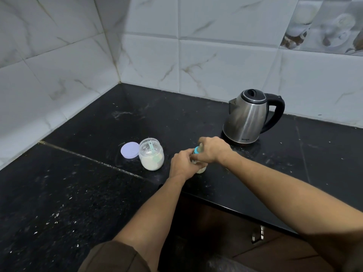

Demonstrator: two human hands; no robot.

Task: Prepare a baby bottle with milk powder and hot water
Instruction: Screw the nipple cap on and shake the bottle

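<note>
One bottle, centre: left hand grips body, right hand grips top. One jar, lid, kettle; label unreadable.

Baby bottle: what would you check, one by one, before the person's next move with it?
1. Baby bottle upright on the countertop: ok.
2. Left hand holds its body, right hand grips its blue top: ok.
3. Top screwed tight: cannot tell.
4. Fill level: cannot tell, the hands cover it.
5. Powder jar closed: not ok; the purple lid lies beside it, the scoop is inside.
6. Kettle lid shut, apart from the hands: ok.
</note>
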